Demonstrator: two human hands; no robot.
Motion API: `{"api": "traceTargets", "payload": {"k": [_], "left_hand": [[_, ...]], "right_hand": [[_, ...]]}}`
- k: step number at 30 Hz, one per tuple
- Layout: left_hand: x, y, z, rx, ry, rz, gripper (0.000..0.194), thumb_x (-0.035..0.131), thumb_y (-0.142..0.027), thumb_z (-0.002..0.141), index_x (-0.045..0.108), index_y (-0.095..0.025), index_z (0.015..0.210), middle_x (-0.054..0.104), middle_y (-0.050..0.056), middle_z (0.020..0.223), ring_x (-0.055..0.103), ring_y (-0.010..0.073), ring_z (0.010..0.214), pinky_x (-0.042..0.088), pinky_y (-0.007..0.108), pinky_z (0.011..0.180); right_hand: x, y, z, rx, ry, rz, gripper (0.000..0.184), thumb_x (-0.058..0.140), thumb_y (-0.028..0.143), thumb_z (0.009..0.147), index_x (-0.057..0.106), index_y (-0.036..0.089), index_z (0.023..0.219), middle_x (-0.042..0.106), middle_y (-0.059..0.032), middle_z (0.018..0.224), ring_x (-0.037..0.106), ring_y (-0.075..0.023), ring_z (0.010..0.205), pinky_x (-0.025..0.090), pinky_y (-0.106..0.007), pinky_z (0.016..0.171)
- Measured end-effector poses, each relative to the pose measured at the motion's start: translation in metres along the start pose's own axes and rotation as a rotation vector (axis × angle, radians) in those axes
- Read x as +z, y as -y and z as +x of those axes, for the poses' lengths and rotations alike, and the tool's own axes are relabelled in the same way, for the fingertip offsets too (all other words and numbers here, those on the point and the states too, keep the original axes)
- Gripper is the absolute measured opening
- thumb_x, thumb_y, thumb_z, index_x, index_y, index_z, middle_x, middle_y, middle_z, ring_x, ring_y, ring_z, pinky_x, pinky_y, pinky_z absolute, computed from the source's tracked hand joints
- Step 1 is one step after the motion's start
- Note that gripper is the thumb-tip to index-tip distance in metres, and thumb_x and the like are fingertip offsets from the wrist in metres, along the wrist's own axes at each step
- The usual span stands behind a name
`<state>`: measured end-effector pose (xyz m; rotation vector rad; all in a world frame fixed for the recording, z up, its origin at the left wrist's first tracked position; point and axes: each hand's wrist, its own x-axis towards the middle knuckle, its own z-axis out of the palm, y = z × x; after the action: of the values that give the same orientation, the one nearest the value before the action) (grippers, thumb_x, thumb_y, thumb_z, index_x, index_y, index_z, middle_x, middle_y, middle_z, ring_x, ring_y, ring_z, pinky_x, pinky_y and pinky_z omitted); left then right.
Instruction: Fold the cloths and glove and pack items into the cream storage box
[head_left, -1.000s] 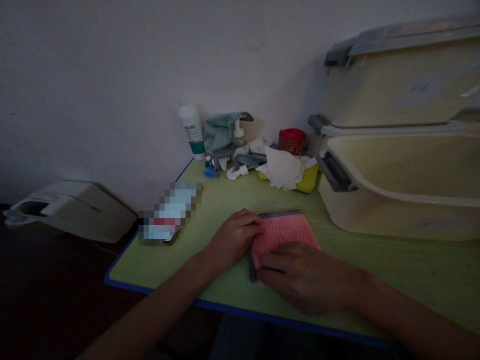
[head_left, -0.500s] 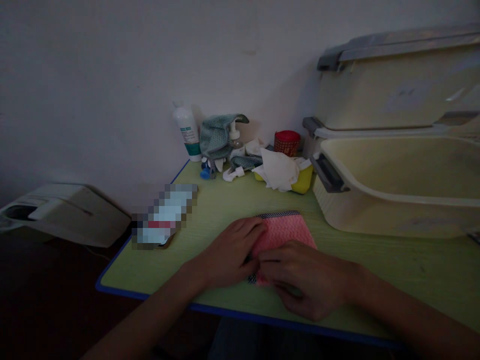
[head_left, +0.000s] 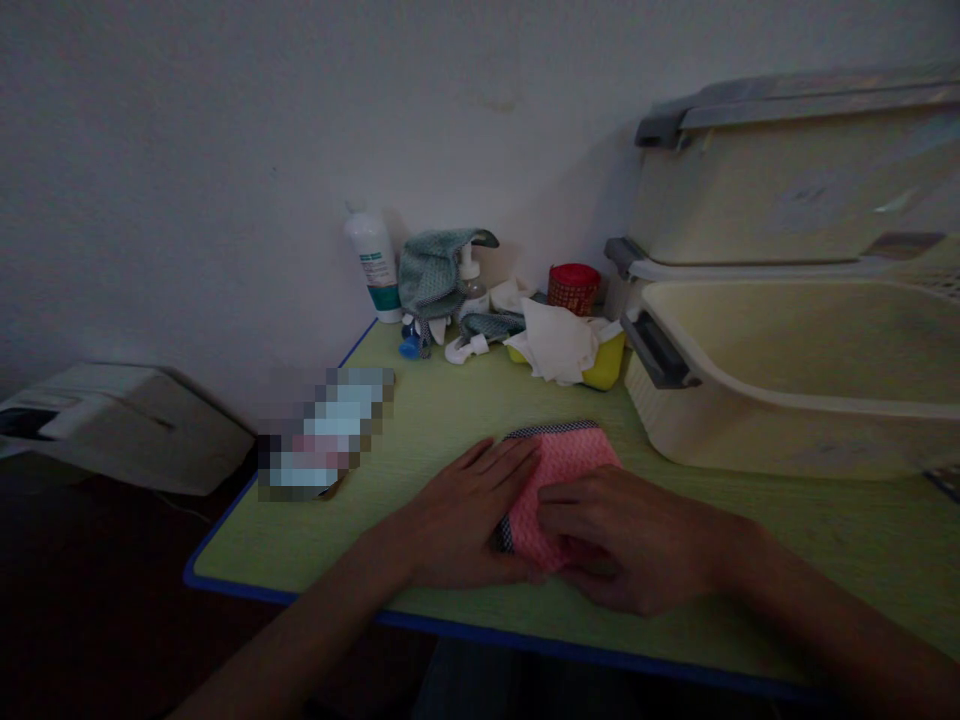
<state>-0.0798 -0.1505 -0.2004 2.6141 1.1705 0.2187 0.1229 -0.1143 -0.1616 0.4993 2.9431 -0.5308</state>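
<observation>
A folded pink cloth (head_left: 564, 462) with a dark checked border lies on the green table (head_left: 420, 430). My left hand (head_left: 465, 510) rests flat at its left edge, fingers stretched out and touching the cloth. My right hand (head_left: 630, 535) lies over the cloth's near part, its fingers curled and pressed on the near edge. The near right part of the cloth is hidden under that hand.
Cream plastic tubs (head_left: 795, 370) are stacked at the right. Along the wall stand a white bottle (head_left: 371, 265), a pump bottle draped with a grey-green cloth (head_left: 439, 270), a red jar (head_left: 574, 287) and a yellow box with white tissue (head_left: 574, 345). A blurred flat object (head_left: 326, 435) lies at left.
My left hand has flattened, its fingers spreading along the cloth's left edge. My right hand has shifted slightly away over the cloth, and the cloth's visible part looks shorter.
</observation>
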Motion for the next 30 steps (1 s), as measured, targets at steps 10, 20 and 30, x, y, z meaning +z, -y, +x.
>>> {"api": "traceTargets", "payload": {"k": [10, 20, 30], "left_hand": [[0.0, 0.002, -0.001, 0.018, 0.024, 0.052, 0.067, 0.037, -0.048, 0.09, 0.017, -0.011, 0.143, 0.018, 0.015, 0.151, 0.014, 0.0192, 0.141, 0.013, 0.04, 0.115], [0.004, 0.003, -0.001, 0.012, -0.026, 0.043, 0.071, 0.039, -0.05, 0.089, 0.012, -0.016, 0.145, 0.015, 0.012, 0.152, 0.014, 0.0189, 0.141, 0.013, 0.04, 0.115], [0.004, 0.002, 0.0, -0.003, 0.0, 0.051, 0.073, 0.04, -0.051, 0.088, 0.014, -0.013, 0.145, 0.014, 0.013, 0.152, 0.013, 0.0196, 0.141, 0.012, 0.04, 0.115]], "right_hand": [[0.016, -0.003, -0.025, -0.066, -0.307, -0.412, 0.011, 0.046, 0.012, 0.081, 0.054, 0.017, 0.077, 0.061, -0.0038, 0.075, 0.055, -0.0152, 0.062, 0.037, -0.029, 0.058], [0.039, -0.003, -0.046, 0.304, -0.496, -0.541, 0.033, 0.034, -0.004, 0.064, 0.048, 0.019, 0.083, 0.062, -0.004, 0.08, 0.058, -0.0128, 0.051, 0.036, -0.025, 0.046], [0.042, -0.009, -0.062, 0.442, -0.414, -0.54, 0.026, 0.046, 0.005, 0.075, 0.059, 0.018, 0.094, 0.067, -0.0071, 0.085, 0.066, -0.0191, 0.059, 0.044, -0.026, 0.044]]}}
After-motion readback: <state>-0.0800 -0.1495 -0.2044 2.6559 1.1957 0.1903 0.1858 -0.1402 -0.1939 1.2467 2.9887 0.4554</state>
